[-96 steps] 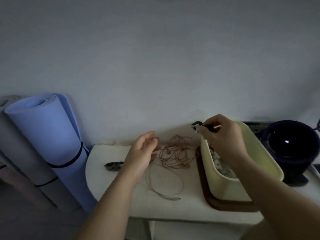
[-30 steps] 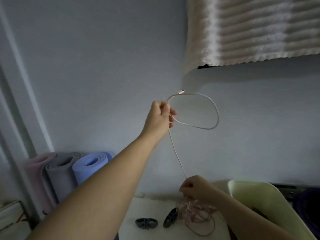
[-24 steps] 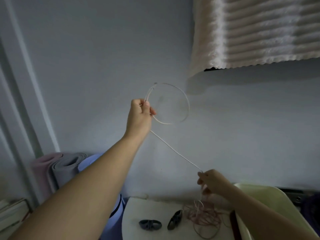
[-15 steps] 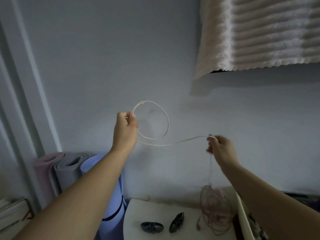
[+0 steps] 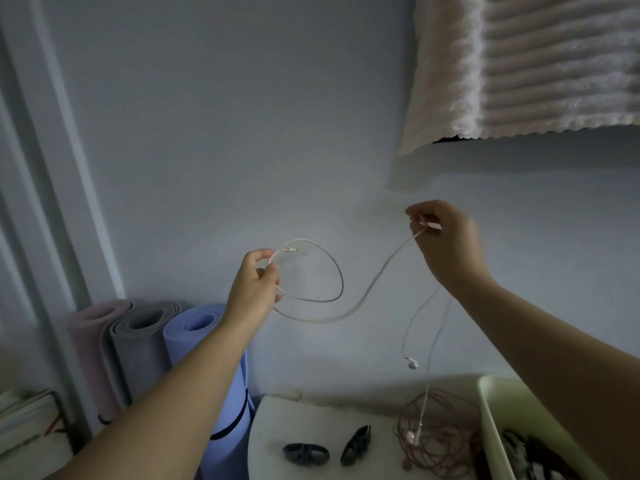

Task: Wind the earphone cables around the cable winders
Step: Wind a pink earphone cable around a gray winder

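White earphone cable (image 5: 363, 299) is now drawn almost clear of pink tangle (image 5: 446, 445): one earbud (image 5: 412, 363) is left dangling in air, other still at tangle. Plug-end loop is pinched in left hand (image 5: 256, 289), lowered since half second ago. Right hand (image 5: 446, 244) is raised higher, fingers clamped on mid-cable. Cable winders (image 5: 305, 453) are left untouched on table (image 5: 273, 424), left of tangle. Untangling is judged nearly done, winding not yet begun.

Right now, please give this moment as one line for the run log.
left hand: holds cable loop | right hand: pinches cable higher up | earbud: hangs free | winders: lie on table, untouched
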`<state>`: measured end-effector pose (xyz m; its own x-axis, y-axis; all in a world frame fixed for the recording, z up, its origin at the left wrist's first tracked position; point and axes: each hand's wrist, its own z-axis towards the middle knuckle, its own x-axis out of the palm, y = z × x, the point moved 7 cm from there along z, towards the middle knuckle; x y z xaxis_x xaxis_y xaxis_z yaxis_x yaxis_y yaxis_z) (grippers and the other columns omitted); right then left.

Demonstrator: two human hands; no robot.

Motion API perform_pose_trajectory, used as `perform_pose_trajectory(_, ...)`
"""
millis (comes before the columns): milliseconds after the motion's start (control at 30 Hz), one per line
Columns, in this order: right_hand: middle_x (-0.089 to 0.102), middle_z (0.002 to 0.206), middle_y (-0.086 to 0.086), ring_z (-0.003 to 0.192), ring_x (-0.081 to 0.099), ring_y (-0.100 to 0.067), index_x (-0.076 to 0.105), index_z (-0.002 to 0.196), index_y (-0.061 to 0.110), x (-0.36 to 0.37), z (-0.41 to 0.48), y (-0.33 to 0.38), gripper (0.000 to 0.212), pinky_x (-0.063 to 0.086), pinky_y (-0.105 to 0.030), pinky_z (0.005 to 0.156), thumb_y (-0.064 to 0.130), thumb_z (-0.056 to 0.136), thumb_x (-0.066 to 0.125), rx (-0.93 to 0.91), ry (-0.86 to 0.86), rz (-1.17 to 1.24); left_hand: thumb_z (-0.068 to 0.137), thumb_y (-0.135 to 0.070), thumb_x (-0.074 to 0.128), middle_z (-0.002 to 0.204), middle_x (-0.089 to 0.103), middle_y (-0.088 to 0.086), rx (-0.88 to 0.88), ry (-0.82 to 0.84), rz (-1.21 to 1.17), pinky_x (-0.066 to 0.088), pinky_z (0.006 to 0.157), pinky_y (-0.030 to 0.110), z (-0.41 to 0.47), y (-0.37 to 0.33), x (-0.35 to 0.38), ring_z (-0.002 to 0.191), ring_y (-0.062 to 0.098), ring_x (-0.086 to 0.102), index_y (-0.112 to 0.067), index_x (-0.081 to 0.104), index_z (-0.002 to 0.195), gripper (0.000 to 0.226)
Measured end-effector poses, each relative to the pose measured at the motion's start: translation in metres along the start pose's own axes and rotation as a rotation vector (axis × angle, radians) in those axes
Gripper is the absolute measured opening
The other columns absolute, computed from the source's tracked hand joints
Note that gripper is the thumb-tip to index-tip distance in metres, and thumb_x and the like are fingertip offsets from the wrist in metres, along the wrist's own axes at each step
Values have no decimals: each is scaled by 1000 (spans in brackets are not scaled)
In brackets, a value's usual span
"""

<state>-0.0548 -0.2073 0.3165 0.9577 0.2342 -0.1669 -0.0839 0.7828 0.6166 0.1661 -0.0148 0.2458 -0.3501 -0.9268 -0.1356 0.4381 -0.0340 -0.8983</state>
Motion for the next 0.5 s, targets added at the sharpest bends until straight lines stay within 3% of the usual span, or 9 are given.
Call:
perform_pose_trajectory(67, 64, 93, 3, 87, 61, -11, 68, 97, 13, 6, 5, 4, 20, 43, -3, 71, -1, 89, 56, 1, 45, -4, 102, -14, 42, 78, 57, 2, -50, 26, -47, 51, 76, 36, 0, 5, 0, 63, 15, 53, -23, 53, 110, 16)
perform_pose_trajectory(200, 69, 83, -6, 77, 68, -14, 67, 89, 10, 28, 8, 7, 10, 54, -27, 75, 1, 86, 63, 47, 235, 11, 102, -12, 43, 89, 64, 6, -179, 115, -63, 50, 75, 29, -5, 30, 5, 76, 18, 61, -22, 53, 108, 15)
perform_pose_trajectory(300, 69, 77, -1, 64, 64, -11, 67, 90, 12, 44, 2, 11, 6, 54, -30, 67, 10, 90, 61, 65, 326, -2, 101, -9, 44, 92, 61, 7, -257, 219, -32, 47, 75, 27, -11, 55, 13, 80, 16, 59, -18, 57, 90, 19)
perform_pose_trajectory(400, 67, 67, 11, 68, 63, -23, 67, 91, 18, 61, -9, 12, 15, 53, -37, 68, 25, 95, 54, 79, 444, -99, 101, -15, 44, 102, 61, 6, -312, 295, 82, 47, 89, 32, -14, 88, 20, 96, 17, 59, -20, 59, 86, 21)
perform_pose_trajectory(500, 61, 56, 7, 52, 58, -10, 69, 96, 16, 78, -22, -1, 22, 50, -26, 58, 29, 96, 51, 214, 523, -28, 100, -16, 41, 108, 62, 7, -355, 375, 196, 48, 92, 33, -18, 121, 28, 105, 18, 59, -18, 60, 92, 21)
